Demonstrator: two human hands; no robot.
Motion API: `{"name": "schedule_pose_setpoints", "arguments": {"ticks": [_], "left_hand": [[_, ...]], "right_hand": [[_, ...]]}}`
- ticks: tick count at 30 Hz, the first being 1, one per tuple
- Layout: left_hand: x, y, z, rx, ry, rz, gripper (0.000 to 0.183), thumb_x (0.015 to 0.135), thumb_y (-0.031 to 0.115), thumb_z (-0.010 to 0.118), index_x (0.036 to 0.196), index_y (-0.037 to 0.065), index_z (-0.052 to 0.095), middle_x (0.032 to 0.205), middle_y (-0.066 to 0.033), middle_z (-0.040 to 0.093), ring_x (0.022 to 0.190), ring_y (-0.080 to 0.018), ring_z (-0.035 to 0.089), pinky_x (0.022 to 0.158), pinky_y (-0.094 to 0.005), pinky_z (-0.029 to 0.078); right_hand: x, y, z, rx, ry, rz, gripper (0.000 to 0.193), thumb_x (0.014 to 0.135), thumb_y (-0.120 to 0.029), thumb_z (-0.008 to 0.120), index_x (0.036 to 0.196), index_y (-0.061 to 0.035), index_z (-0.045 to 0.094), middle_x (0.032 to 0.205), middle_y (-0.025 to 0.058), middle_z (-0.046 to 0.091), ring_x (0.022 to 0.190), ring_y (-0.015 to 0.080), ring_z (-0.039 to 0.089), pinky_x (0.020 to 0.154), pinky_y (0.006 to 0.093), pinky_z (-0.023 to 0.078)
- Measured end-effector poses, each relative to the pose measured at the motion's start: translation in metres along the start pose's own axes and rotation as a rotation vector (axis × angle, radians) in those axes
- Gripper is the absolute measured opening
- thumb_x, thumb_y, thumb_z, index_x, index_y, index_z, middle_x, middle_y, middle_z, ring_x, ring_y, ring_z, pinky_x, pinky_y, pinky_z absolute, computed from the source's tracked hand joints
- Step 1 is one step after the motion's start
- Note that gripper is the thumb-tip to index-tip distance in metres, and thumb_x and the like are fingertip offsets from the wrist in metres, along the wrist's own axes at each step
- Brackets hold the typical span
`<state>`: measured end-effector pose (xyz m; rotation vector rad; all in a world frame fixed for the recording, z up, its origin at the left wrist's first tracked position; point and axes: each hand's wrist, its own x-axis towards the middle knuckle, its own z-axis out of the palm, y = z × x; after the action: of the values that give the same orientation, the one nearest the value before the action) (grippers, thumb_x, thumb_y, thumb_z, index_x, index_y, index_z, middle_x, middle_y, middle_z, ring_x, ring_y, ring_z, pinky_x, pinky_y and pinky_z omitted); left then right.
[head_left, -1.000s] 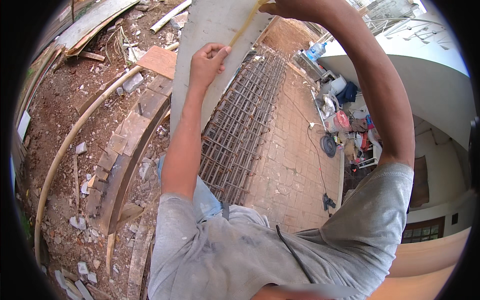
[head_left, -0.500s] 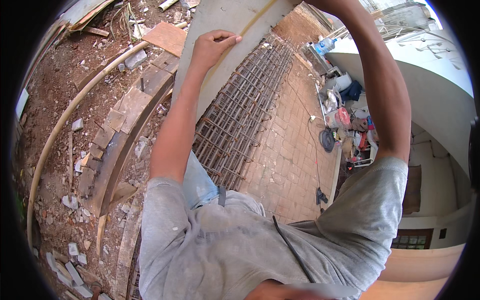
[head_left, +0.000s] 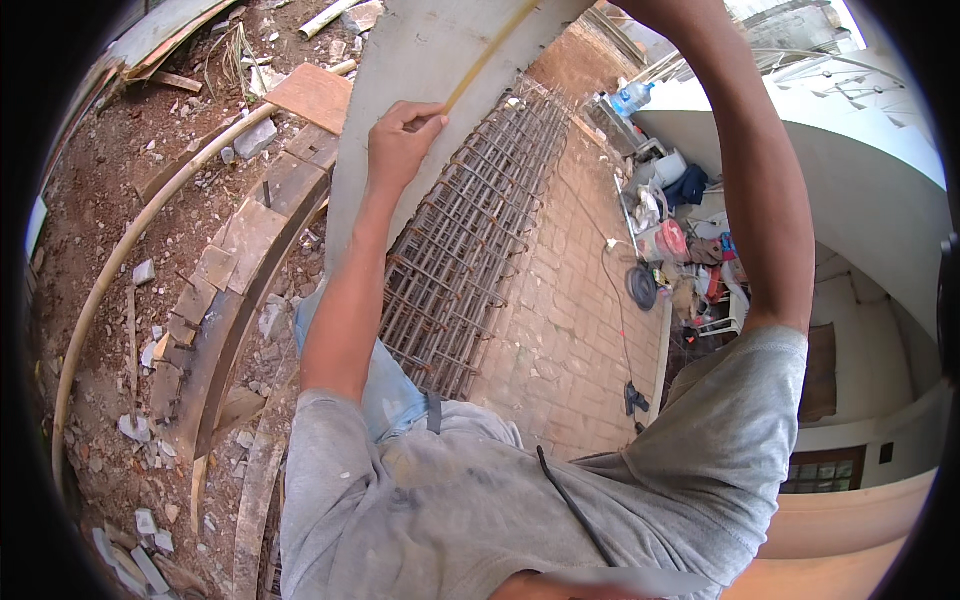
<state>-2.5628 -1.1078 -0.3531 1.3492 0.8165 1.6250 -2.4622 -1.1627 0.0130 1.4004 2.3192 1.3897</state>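
Note:
My left hand [head_left: 400, 145] is closed, with thumb and finger pinched on the near end of a yellow tape-measure blade [head_left: 490, 52]. The blade runs up along a flat grey board [head_left: 400, 60], over which the hand sits. My right arm reaches up to the top edge of the view. Only the base of my right hand [head_left: 655, 8] shows there, and its fingers are cut off from sight. Just right of the board lies a long cage of rusty steel rebar [head_left: 470, 220] with tied stirrups.
Curved wooden formwork [head_left: 235, 290] with upright nails stands left, beside a bent pole [head_left: 120, 250] on rubble-strewn soil. Brick paving [head_left: 560, 310] lies right of the rebar, with a cable [head_left: 610, 270] across it. A pile of bags and tools [head_left: 690, 240] lines the white wall.
My left hand has slid nearer to me along the board, to the blade's near end; earlier the strip also showed below the hand. The view has shifted slightly. The right arm stays raised.

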Motion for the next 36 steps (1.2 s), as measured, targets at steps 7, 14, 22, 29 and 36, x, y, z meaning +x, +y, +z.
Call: {"name": "schedule_pose_setpoints", "arguments": {"ticks": [7,14,22,29,36], "left_hand": [[0.030,0.002,-0.034,0.256,-0.302,0.020,0.028,0.089,0.027,0.084,0.112,0.013,0.082,0.102,-0.0023,0.079,0.095,-0.0123,0.071,0.087,-0.0279,0.054],[0.025,0.008,-0.032,0.229,-0.280,0.018,0.029,0.088,0.028,0.084,0.112,0.012,0.082,0.101,-0.0020,0.079,0.094,-0.0119,0.071,0.087,-0.0284,0.054],[0.022,0.014,-0.030,0.233,-0.269,-0.049,0.027,0.090,0.029,0.083,0.110,0.011,0.082,0.097,-0.0009,0.078,0.091,-0.0099,0.069,0.082,-0.0272,0.054],[0.022,0.040,-0.010,0.107,-0.082,-0.052,0.027,0.090,0.032,0.083,0.108,0.011,0.082,0.095,-0.0009,0.078,0.088,-0.0090,0.067,0.078,-0.0258,0.052],[0.032,0.057,0.011,0.049,0.069,0.102,0.019,0.090,0.019,0.083,0.105,0.008,0.082,0.098,-0.0006,0.074,0.087,-0.0083,0.066,0.077,-0.0241,0.051]], "right_hand": [[-0.015,-0.017,0.018,0.061,-0.004,-0.209,0.023,0.085,-0.022,0.072,0.105,-0.0150,0.082,0.087,0.0104,0.077,0.073,0.0290,0.071,0.066,0.0428,0.056],[-0.013,-0.014,0.023,0.045,0.029,-0.216,0.018,0.088,-0.022,0.073,0.102,-0.0141,0.081,0.106,0.0093,0.074,0.081,0.0286,0.073,0.070,0.0417,0.058],[-0.016,-0.011,0.022,0.062,-0.032,-0.170,0.017,0.092,-0.022,0.070,0.105,-0.0132,0.077,0.126,0.0055,0.068,0.098,0.0272,0.072,0.084,0.0426,0.058],[-0.007,0.034,-0.022,0.070,0.207,-0.044,0.014,0.094,-0.020,0.070,0.105,-0.0111,0.073,0.119,0.0046,0.070,0.099,0.0304,0.071,0.083,0.0437,0.057],[-0.011,0.048,-0.051,-0.024,0.223,0.077,0.016,0.093,-0.009,0.067,0.108,-0.0101,0.073,0.129,0.0054,0.066,0.099,0.0324,0.071,0.085,0.0440,0.057]]}}
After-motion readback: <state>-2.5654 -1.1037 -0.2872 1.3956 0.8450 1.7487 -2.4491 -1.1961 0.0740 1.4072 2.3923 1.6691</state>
